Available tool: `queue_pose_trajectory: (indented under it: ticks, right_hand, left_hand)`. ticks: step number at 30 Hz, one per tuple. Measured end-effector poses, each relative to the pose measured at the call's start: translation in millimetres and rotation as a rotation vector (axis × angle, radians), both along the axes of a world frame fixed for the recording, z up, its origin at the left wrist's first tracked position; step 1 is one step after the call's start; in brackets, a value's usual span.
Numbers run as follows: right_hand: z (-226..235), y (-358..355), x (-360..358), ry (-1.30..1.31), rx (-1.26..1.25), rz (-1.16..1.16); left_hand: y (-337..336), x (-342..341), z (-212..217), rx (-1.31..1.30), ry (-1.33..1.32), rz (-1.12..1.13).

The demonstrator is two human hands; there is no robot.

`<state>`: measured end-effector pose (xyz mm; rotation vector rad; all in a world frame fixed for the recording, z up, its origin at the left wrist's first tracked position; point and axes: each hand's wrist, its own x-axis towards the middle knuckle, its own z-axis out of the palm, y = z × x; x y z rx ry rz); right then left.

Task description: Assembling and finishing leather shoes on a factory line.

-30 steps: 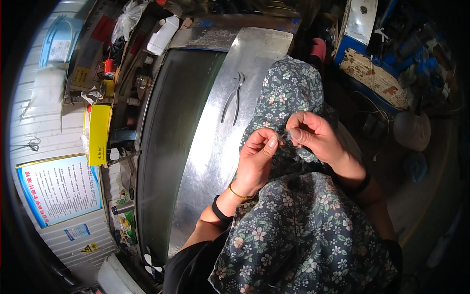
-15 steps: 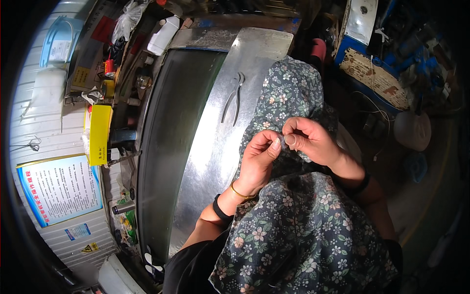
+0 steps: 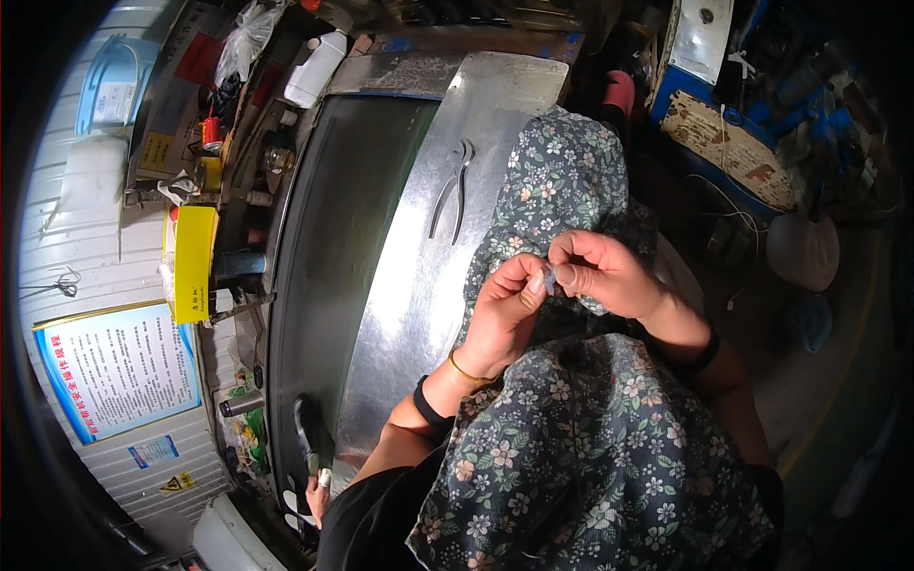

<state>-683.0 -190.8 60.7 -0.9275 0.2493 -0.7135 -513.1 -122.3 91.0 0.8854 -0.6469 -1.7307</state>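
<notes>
My left hand [image 3: 505, 309] and my right hand [image 3: 598, 271] meet over my lap, fingertips pinched together on a tiny pale item [image 3: 548, 282] too small to identify. Both hands hover above a dark floral apron [image 3: 571, 447] that covers my knees. A gold bangle and a black band circle my left wrist; a black band sits on my right wrist. A pair of metal pliers [image 3: 451, 198] lies on the shiny steel work surface [image 3: 419, 285] just left of my hands.
A dark recessed bed [image 3: 328, 266] runs beside the steel surface. A yellow box [image 3: 193, 262], a white bottle [image 3: 314, 68], a red spool [image 3: 211, 135] and small tools crowd the left ledge. A blue-bordered poster [image 3: 114, 366] hangs lower left. A blue machine [image 3: 724, 114] stands at right.
The two hands stay joined on the tiny item; the fingers have shifted slightly, with the right thumb and forefinger working against the left fingertips.
</notes>
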Motion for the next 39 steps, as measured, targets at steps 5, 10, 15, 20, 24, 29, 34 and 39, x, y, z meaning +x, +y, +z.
queue_pose_trajectory:
  ticks: [5,10,15,20,24,29,34,39]
  right_hand:
    - [-1,1,2,0.016,0.038,-0.027]
    - [-2,0,3,0.047,0.03,-0.088]
    - [-5,1,3,0.01,0.032,-0.101]
    - [-11,-3,-1,-0.027,0.039,-0.037]
    - [-5,-5,5,-0.008,0.051,0.003]
    - [-3,-2,7,0.159,0.03,-0.21]
    - [-11,-1,11,0.261,0.003,-0.132]
    - [-15,-2,18,0.393,-0.021,-0.103]
  left_hand:
    - [-3,4,-5,-0.003,0.038,-0.025]
    - [-3,-3,-2,0.01,-0.024,0.095]
    - [-5,-3,-3,-0.057,-0.105,0.047]
    - [-7,1,-10,0.028,-0.047,0.009]
    - [-7,7,-9,0.029,0.02,0.011]
    - [-23,34,-4,-0.071,-0.097,0.251]
    - [-45,136,-18,-0.326,-0.461,0.592]
    - [-13,260,-41,-0.047,-1.333,0.787]
